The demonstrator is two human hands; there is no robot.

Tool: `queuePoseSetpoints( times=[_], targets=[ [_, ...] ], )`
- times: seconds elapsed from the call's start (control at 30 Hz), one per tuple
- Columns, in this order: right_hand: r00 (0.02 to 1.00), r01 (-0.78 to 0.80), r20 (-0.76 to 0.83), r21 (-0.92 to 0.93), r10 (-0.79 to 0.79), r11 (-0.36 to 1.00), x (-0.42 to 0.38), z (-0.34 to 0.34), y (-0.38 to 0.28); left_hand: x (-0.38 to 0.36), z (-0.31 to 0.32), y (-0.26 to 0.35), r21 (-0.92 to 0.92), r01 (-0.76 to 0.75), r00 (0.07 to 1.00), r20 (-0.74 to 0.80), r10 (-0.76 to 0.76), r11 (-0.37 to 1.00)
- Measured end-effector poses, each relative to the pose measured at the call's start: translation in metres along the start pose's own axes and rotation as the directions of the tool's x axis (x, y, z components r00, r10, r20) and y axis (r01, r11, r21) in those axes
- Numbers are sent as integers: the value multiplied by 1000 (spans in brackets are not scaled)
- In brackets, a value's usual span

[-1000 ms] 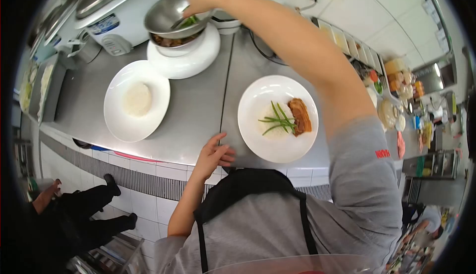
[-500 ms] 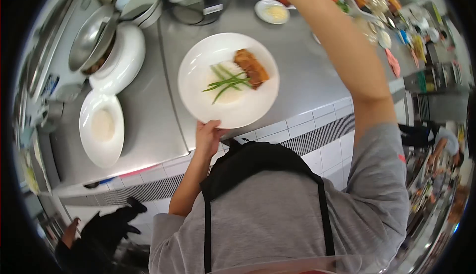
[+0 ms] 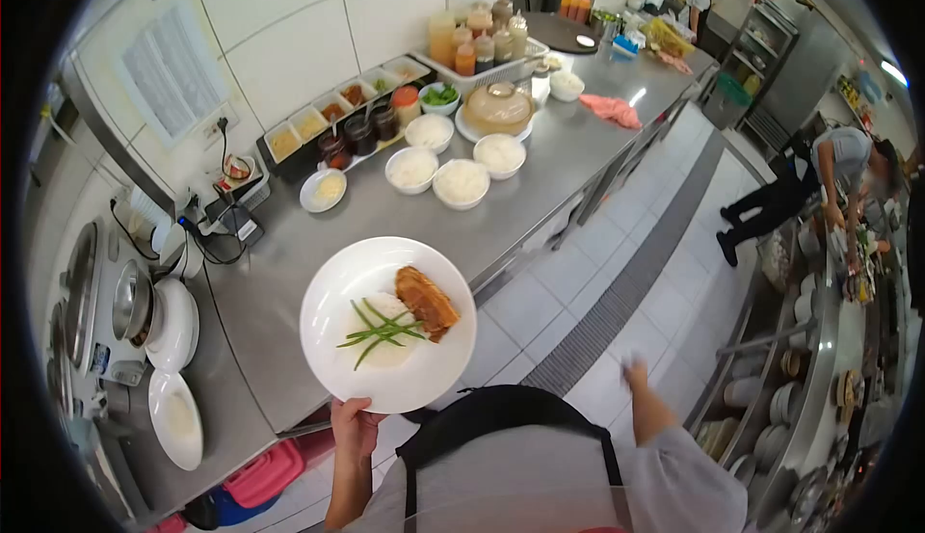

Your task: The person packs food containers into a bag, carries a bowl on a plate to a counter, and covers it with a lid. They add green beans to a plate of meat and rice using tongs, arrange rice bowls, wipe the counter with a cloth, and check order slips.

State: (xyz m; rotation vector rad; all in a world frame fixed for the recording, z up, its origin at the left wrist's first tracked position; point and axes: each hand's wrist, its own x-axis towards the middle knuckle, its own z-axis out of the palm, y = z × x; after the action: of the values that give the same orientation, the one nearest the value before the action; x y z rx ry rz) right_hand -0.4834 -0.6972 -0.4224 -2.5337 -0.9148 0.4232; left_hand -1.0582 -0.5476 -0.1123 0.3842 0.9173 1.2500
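My left hand (image 3: 355,425) grips the near rim of a white plate (image 3: 328,292), its thumb on top. On the plate lie crossed green beans (image 3: 378,331) over something pale, which looks like rice or sauce. A browned piece of meat or fish (image 3: 426,304) rests beside them. The plate is held at the counter's front edge. My right hand (image 3: 632,371) hangs out to the right above the floor, away from the counter. It is small and smeared, so its fingers do not show clearly.
Bowls of white rice (image 3: 462,183), a small dish (image 3: 323,189), sauce bottles (image 3: 487,39) and a pink cloth (image 3: 611,111) stand along the steel counter (image 3: 265,311). White dishes (image 3: 176,420) are at left. A person (image 3: 819,186) works at the right-hand shelves.
My right arm has come down from over the counter to my right side. The view has tilted up and swung right. My left hand still holds the plate.
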Motion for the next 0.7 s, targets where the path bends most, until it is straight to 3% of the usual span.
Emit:
queuePoseSetpoints(
  times=[0.03, 0.07, 0.1, 0.2, 0.27, 0.37, 0.57, 0.63, 0.7],
  targets=[
    [862, -161, 417, -316, 290, 935, -45, -20, 46, -1, 15, -15, -34, 39, 999, 36, -38, 999],
    [803, -166, 477, -398, 358, 902, -67, -31, 76, 9, 18, -41, -30, 21, 989, 146, -16, 999],
    [797, -210, 472, -368, 377, 906, -77, -38, 89, 4, 52, -56, -38, 16, 994, 111, -11, 999],
    [818, -336, 421, -205, 393, 919, -98, -58, 94, 5, 126, -92, -63, 57, 980, 196, -43, 996],
    [841, -359, 394, -104, 370, 927, -96, -64, 92, 23, 145, -119, 12, 227, 929, 296, -220, 974],
    [881, -343, 355, 27, 312, 939, -72, -73, 89, 34, 197, -152, 80, 219, 917, 325, -233, 972],
    [956, -203, 260, 239, 139, 950, 36, -78, 61, 77, 284, -197, 86, 307, 860, 402, -315, 948],
    [974, -128, 215, 296, 65, 946, 94, -72, 36, 100, 309, -210, 120, 315, 836, 434, -335, 941],
    [968, -154, 244, 394, 58, 906, 161, -76, -7, 126, 335, -222, 116, 308, 847, 419, -328, 944]
  ],
)
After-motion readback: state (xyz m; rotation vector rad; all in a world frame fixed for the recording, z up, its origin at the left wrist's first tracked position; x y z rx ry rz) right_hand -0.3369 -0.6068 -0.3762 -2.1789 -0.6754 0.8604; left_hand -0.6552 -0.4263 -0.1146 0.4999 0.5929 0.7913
